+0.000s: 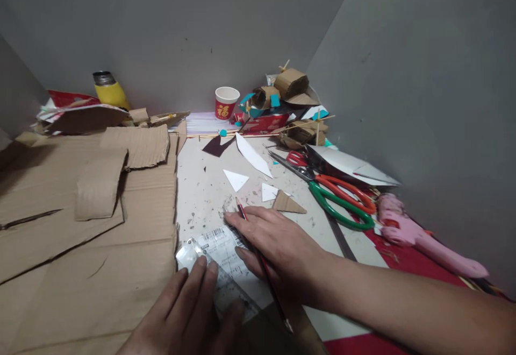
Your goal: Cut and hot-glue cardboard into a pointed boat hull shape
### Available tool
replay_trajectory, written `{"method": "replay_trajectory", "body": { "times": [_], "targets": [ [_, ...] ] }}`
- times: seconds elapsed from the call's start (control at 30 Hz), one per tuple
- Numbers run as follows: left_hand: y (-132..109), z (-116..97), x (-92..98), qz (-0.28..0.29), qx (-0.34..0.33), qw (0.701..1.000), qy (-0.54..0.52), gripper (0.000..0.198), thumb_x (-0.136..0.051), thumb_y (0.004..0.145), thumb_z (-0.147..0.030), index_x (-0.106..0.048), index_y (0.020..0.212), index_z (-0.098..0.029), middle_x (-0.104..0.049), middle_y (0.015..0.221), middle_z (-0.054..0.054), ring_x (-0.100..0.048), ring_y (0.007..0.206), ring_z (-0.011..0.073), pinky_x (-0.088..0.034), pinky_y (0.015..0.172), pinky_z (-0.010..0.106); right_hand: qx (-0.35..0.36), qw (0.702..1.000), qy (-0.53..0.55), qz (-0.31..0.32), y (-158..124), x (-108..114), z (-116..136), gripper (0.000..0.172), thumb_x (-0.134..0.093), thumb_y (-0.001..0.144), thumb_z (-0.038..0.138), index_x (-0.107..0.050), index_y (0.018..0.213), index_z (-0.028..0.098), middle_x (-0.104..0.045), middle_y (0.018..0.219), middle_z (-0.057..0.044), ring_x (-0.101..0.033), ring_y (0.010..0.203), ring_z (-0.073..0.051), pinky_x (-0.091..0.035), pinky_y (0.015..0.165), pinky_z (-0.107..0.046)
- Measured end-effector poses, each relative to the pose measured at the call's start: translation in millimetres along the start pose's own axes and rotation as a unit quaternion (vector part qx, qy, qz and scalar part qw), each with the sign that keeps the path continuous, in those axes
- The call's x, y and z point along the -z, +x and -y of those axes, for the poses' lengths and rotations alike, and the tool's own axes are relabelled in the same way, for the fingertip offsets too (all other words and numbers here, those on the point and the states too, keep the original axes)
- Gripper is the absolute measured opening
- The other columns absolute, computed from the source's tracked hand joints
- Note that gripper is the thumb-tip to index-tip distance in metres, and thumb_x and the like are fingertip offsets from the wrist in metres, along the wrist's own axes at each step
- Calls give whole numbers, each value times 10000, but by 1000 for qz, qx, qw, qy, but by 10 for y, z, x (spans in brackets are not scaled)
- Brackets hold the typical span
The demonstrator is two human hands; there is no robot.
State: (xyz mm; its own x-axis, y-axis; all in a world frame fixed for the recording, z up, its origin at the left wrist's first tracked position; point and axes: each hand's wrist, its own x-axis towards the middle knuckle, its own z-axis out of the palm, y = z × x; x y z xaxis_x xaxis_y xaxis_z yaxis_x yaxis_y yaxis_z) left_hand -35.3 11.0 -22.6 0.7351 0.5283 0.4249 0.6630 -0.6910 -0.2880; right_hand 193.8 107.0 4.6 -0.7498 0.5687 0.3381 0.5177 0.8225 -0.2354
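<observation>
You face a corner where a plain matt grey back wall [181, 21] meets a plain grey right-hand wall [423, 75]. A third grey panel [16, 91] closes off your left edge. Below you lies a white, scuffed, speckled tabletop [201, 193], with a red mat [403, 258] at its near right. The light is dim and even, and the shadows are soft.

The white, speckled counter [201, 199] carries overlapping cardboard sheets [80, 258] across its left side. On the bare part lie a printed label sheet [226, 250], white paper triangles [236, 179], a cardboard triangle [288, 203], green-and-orange scissors [342, 199] and, at the right, a red sheet [403, 261].
</observation>
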Motion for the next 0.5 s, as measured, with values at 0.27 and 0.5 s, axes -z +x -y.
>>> {"method": "replay_trajectory", "body": {
  "times": [0.27, 0.5],
  "targets": [
    [70, 92, 120, 22, -37, 999, -2, 313, -377, 957, -249, -533, 1227, -280, -692, 1118, 64, -597, 1102, 264, -287, 1045, 429, 1, 1000, 5, 1, -4, 11, 4, 389, -498, 911, 196, -500, 1272, 52, -677, 1119, -173, -577, 1043, -312, -519, 875, -470],
    [62, 65, 93, 10, -33, 999, 3, 315, -412, 951, -273, -515, 1249, -277, -692, 1097, 73, -591, 1112, 270, -293, 1044, 438, 3, 1000, 7, 5, 2, 16, 0, 392, -474, 921, 206, -497, 1278, 45, -677, 1096, -181, -579, 1018, -307, -523, 855, -471]
  ]
}}
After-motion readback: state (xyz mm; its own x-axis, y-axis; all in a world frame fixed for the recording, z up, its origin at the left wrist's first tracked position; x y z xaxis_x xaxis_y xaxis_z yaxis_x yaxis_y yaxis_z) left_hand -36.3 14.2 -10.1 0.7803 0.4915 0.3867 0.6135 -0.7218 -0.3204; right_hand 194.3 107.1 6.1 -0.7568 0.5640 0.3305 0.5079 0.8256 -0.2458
